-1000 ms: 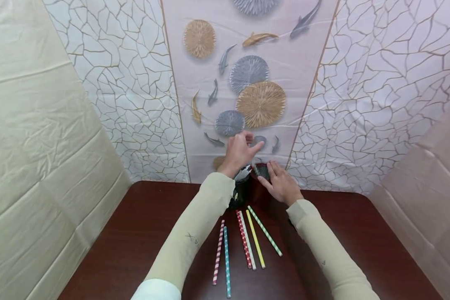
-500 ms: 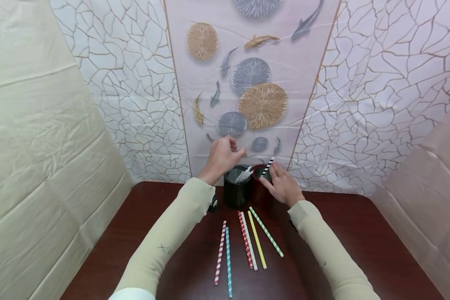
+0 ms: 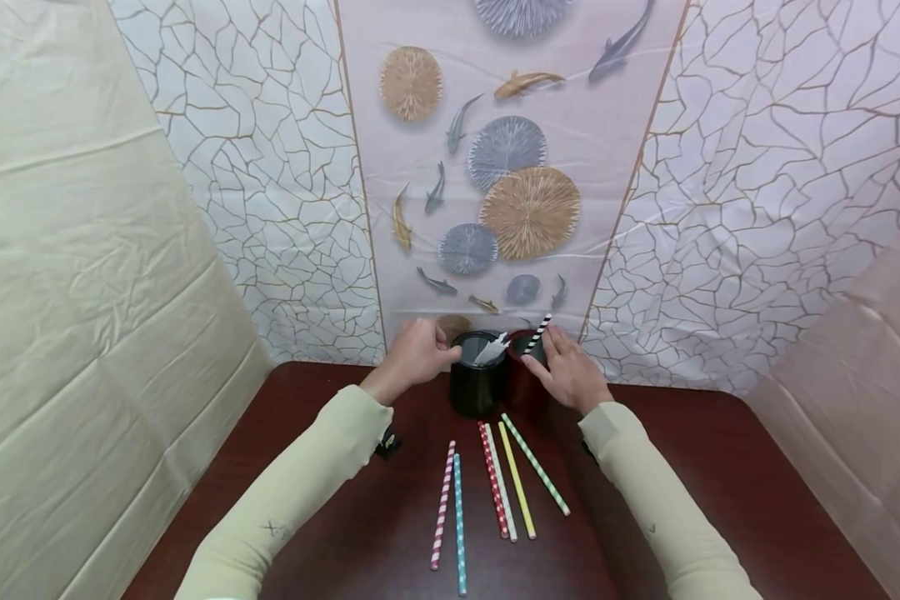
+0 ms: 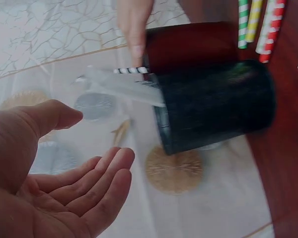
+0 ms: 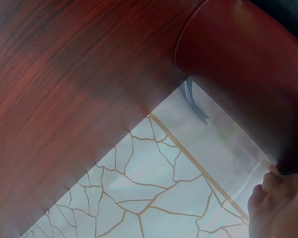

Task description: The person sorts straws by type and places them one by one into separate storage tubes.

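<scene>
In the head view my left hand [image 3: 417, 354] hovers just left of a black cylindrical cup [image 3: 474, 387]. The left wrist view shows its fingers loosely bent, with nothing held between thumb and fingers. Thin white, translucent pieces [image 3: 492, 350] stick out of the black cup. My right hand [image 3: 570, 371] rests on the rim of a dark red cup [image 5: 238, 74], which stands against the black one. Its fingers lie fairly straight at the rim, thumb spread apart. A black-and-white striped paper straw [image 3: 538, 333] leans in the red cup beside these fingers.
Several paper straws lie before the cups: pink-striped [image 3: 443, 504], blue [image 3: 460, 525], red dotted [image 3: 493, 479], pale [image 3: 501, 483], yellow [image 3: 517, 479] and green-striped [image 3: 536, 464]. Behind the brown table [image 3: 330, 467] hangs a patterned cloth [image 3: 412, 167].
My left hand has moved from above the cups to the left and down, leaving the black-and-white straw in the red cup. My right hand has stayed at the rim.
</scene>
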The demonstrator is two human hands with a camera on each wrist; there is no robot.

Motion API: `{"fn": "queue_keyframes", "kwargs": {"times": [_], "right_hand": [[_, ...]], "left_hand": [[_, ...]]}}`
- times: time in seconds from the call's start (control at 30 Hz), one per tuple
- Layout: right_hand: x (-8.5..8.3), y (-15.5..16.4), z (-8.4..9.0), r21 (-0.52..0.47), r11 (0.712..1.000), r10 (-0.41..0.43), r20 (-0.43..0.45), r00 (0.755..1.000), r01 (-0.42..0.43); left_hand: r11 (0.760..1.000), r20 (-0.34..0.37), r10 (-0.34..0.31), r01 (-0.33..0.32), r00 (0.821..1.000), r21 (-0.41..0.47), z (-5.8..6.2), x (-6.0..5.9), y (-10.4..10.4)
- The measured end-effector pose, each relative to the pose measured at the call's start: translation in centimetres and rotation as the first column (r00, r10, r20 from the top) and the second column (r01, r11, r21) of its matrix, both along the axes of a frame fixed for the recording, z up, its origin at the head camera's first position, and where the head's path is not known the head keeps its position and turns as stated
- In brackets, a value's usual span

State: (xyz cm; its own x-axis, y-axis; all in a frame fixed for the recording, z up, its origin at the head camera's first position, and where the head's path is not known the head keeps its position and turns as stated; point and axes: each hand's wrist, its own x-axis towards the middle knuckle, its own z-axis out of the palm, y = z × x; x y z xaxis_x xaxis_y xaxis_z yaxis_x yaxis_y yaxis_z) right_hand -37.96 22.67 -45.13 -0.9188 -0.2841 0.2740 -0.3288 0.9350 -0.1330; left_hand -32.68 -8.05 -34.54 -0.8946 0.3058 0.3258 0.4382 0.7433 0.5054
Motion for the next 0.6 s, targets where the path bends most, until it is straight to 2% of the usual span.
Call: {"fn": "queue_keyframes", "kwargs": {"times": [0.23, 0.33, 0.47, 0.6], "right_hand": [[0.0, 0.1, 0.0, 0.012, 1.000, -0.002, 0.006, 1.000, 0.002], [0.0, 0.1, 0.0, 0.009, 1.000, 0.002, -0.003, 1.000, -0.002], [0.2, 0.0, 0.1, 0.002, 1.000, 0.007, -0.013, 1.000, -0.007], [0.2, -0.1, 0.1, 0.004, 1.000, 0.003, -0.011, 1.000, -0.003]], "left_hand": [[0.994, 0.070, -0.073, 0.078, 0.995, -0.081, -2.9, 1.0, -1.2], [0.991, 0.127, -0.082, 0.095, 0.989, -0.097, -4.2, 1.5, -1.5], [0.990, 0.257, -0.028, 0.062, 0.966, -0.126, -6.0, 2.1, -1.5], [0.987, 0.342, 0.027, 0.028, 0.939, -0.155, -7.7, 2.5, -1.4]]}}
